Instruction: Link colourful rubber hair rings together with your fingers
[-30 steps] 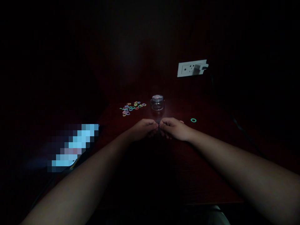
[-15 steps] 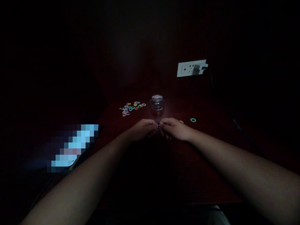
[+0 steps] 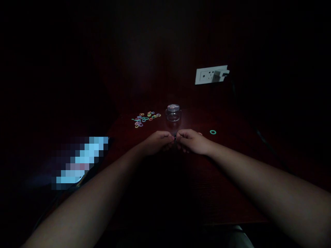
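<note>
1. Although the light is poor, a dark red table [image 3: 227,193] can be made out, its front edge running roughly level across the view.
2. A lit screen [image 3: 89,156], masked by squares, lies beyond the left forearm [image 3: 93,203]; its long axis slants from near left to far right.
3. The left hand [image 3: 160,140] and right hand [image 3: 190,140] are drawn close together, fingers curled, thumbs pressed in; both pinch a small dark piece [image 3: 175,138].
4. A wall socket [image 3: 204,75], long axis tilting slightly upward to the right, carries a plug [image 3: 221,74] at its right end.
5. A clear jar [image 3: 173,114] stands upright beyond the fingertips, axis vertical, lid [image 3: 173,107] on and facing up.
6. Coloured bands [image 3: 147,119] lie scattered left of the jar, apart from it, pointing no common way.
7. One green ring [image 3: 215,133] lies flat near the right hand, on its far side.
8. The small dark piece sits between the opposed fingertips, mostly covered; its long axis and direction cannot be told.
</note>
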A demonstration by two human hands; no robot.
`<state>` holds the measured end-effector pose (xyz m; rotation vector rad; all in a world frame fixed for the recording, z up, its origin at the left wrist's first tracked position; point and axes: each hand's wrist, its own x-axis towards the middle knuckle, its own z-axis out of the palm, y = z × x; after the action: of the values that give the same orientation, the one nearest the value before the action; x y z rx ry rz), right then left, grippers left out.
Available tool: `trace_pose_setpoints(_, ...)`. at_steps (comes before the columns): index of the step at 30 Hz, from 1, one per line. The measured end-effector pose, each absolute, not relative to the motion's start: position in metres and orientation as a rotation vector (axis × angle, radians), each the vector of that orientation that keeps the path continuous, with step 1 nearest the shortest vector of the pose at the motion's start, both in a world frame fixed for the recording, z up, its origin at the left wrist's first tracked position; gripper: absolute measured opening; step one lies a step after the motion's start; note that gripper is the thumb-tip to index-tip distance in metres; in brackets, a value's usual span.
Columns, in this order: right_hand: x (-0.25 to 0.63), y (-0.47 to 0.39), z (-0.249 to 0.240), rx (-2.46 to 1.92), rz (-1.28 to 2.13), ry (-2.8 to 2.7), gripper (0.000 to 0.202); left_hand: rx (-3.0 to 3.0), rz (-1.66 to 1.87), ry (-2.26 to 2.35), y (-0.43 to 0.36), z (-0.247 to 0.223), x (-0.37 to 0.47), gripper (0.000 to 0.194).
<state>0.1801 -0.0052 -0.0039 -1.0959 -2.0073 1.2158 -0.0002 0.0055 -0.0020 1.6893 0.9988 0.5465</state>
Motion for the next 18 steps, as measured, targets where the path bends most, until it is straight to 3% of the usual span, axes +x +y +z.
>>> trace_pose_setpoints(18, 0.1813, -0.0050, -0.0037, -1.070, 1.206, -2.054, 0.013, 1.721, 0.505, 0.995, 0.0058, -0.0018, -0.0011, 0.025)
